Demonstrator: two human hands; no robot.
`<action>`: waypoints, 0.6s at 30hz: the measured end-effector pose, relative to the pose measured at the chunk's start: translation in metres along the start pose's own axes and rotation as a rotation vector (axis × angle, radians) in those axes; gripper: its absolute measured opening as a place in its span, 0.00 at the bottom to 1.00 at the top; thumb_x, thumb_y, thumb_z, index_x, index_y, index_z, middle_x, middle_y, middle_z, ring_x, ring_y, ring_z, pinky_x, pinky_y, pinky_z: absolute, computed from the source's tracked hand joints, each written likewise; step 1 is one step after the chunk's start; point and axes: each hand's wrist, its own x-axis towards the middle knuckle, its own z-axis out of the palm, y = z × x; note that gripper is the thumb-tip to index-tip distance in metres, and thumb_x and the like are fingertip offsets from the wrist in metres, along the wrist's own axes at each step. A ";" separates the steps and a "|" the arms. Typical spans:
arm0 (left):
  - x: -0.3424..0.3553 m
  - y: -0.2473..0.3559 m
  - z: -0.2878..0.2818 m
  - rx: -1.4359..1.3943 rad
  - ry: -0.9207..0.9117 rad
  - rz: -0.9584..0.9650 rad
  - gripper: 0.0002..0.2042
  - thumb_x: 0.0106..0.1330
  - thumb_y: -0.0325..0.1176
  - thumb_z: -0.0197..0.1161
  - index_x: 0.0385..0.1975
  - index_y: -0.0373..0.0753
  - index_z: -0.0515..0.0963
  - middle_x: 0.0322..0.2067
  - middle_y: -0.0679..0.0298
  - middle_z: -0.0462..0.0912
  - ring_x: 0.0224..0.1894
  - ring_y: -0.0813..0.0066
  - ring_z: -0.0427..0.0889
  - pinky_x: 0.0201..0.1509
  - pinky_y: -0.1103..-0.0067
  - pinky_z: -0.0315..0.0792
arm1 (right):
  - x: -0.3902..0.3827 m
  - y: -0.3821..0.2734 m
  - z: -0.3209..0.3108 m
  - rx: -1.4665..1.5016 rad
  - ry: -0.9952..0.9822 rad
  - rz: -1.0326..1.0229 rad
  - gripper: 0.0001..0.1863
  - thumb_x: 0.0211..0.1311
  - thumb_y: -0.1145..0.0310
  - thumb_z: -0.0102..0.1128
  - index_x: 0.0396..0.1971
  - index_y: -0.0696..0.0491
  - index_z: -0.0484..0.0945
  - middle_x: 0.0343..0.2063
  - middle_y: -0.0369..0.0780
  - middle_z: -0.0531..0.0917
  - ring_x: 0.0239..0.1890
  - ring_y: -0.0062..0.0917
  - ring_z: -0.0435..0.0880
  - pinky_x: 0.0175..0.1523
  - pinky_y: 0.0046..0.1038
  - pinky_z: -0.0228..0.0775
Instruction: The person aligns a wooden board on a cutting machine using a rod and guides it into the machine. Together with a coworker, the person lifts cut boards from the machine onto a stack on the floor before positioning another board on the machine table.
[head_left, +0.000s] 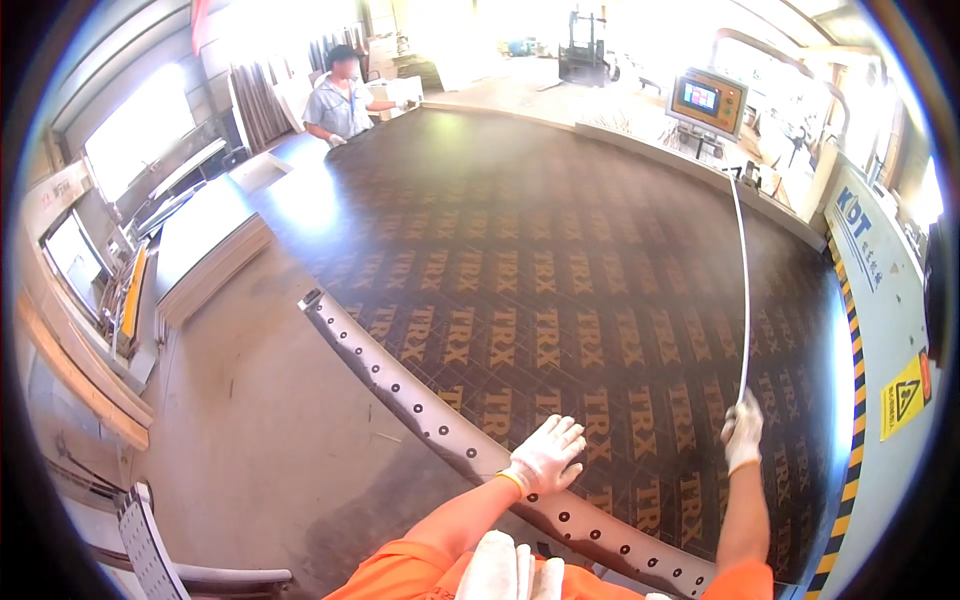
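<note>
A large dark brown board with repeating tan printed lettering spreads out before me. My left hand, in a white work glove, lies at the board's near edge with its fingers spread, next to a pale metal support rail dotted with round black fittings. Farther right, my gloved right hand is closed around the near end of a long, thin white strip. The strip runs away from me over the board to its far right edge, bowing slightly. Whether it is a measuring tape or a rod I cannot tell.
Across the board at the far left, a person in a grey-blue shirt has gloved hands at its edge. A machine housing with a black-and-yellow striped edge stands along the right. Behind it sits a control panel. Stacked pale boards are at left.
</note>
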 end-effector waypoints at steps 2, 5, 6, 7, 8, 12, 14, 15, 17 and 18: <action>-0.001 0.000 -0.001 -0.002 0.015 0.005 0.25 0.70 0.45 0.63 0.60 0.32 0.81 0.68 0.43 0.76 0.74 0.43 0.69 0.82 0.52 0.55 | -0.041 0.034 -0.009 0.040 0.022 0.056 0.32 0.72 0.66 0.54 0.76 0.45 0.67 0.24 0.29 0.71 0.16 0.12 0.61 0.18 0.16 0.54; 0.000 0.003 -0.003 0.013 0.007 0.012 0.25 0.70 0.44 0.63 0.59 0.32 0.80 0.67 0.43 0.76 0.74 0.43 0.69 0.82 0.53 0.55 | -0.093 0.060 -0.019 0.172 0.025 0.176 0.26 0.80 0.66 0.50 0.75 0.44 0.68 0.25 0.30 0.75 0.15 0.12 0.65 0.18 0.17 0.58; 0.001 0.002 -0.003 0.013 0.009 0.019 0.25 0.69 0.44 0.63 0.59 0.32 0.80 0.67 0.43 0.76 0.74 0.43 0.69 0.82 0.53 0.55 | -0.112 0.058 -0.017 0.237 0.058 0.224 0.24 0.82 0.65 0.48 0.74 0.44 0.69 0.25 0.30 0.76 0.15 0.12 0.66 0.18 0.17 0.59; 0.002 0.004 -0.003 0.007 0.006 0.035 0.25 0.69 0.43 0.63 0.59 0.31 0.80 0.67 0.43 0.76 0.74 0.42 0.69 0.82 0.53 0.55 | -0.125 0.058 -0.020 0.237 0.059 0.240 0.24 0.82 0.65 0.48 0.74 0.44 0.69 0.25 0.30 0.76 0.15 0.12 0.66 0.18 0.17 0.59; 0.004 0.003 -0.003 0.000 0.002 0.032 0.25 0.69 0.43 0.63 0.59 0.31 0.80 0.67 0.43 0.76 0.73 0.42 0.69 0.82 0.53 0.55 | -0.134 0.058 -0.020 0.283 0.071 0.242 0.24 0.83 0.65 0.48 0.74 0.45 0.70 0.25 0.30 0.76 0.15 0.11 0.66 0.18 0.17 0.60; 0.005 0.003 -0.001 0.020 -0.014 0.025 0.25 0.69 0.42 0.63 0.59 0.31 0.79 0.67 0.43 0.76 0.74 0.43 0.68 0.82 0.53 0.55 | -0.146 0.059 -0.025 0.328 0.073 0.240 0.23 0.84 0.66 0.47 0.74 0.46 0.70 0.26 0.31 0.78 0.16 0.10 0.68 0.18 0.14 0.64; 0.007 0.003 0.001 0.018 -0.015 0.022 0.25 0.68 0.42 0.63 0.60 0.32 0.79 0.67 0.44 0.76 0.74 0.43 0.68 0.82 0.53 0.55 | -0.144 0.061 -0.026 0.342 0.075 0.238 0.23 0.84 0.66 0.47 0.74 0.46 0.70 0.26 0.31 0.78 0.15 0.10 0.68 0.18 0.14 0.64; 0.006 0.004 0.001 0.024 -0.015 0.022 0.25 0.68 0.42 0.63 0.60 0.32 0.79 0.67 0.44 0.76 0.74 0.43 0.68 0.82 0.53 0.55 | -0.144 0.061 -0.025 0.337 0.089 0.239 0.23 0.84 0.66 0.47 0.74 0.46 0.70 0.27 0.32 0.79 0.15 0.10 0.69 0.18 0.15 0.65; 0.005 0.004 0.003 0.033 -0.014 0.018 0.25 0.68 0.42 0.64 0.60 0.32 0.79 0.67 0.44 0.76 0.74 0.43 0.68 0.82 0.53 0.55 | -0.146 0.059 -0.021 0.327 0.098 0.241 0.23 0.84 0.66 0.48 0.74 0.46 0.70 0.27 0.32 0.79 0.15 0.11 0.69 0.17 0.15 0.65; 0.004 0.004 0.004 0.033 -0.014 0.013 0.25 0.68 0.42 0.64 0.60 0.32 0.79 0.67 0.44 0.76 0.74 0.43 0.68 0.82 0.53 0.55 | -0.148 0.057 -0.019 0.315 0.102 0.229 0.22 0.84 0.67 0.48 0.73 0.46 0.71 0.26 0.32 0.79 0.15 0.11 0.69 0.17 0.15 0.65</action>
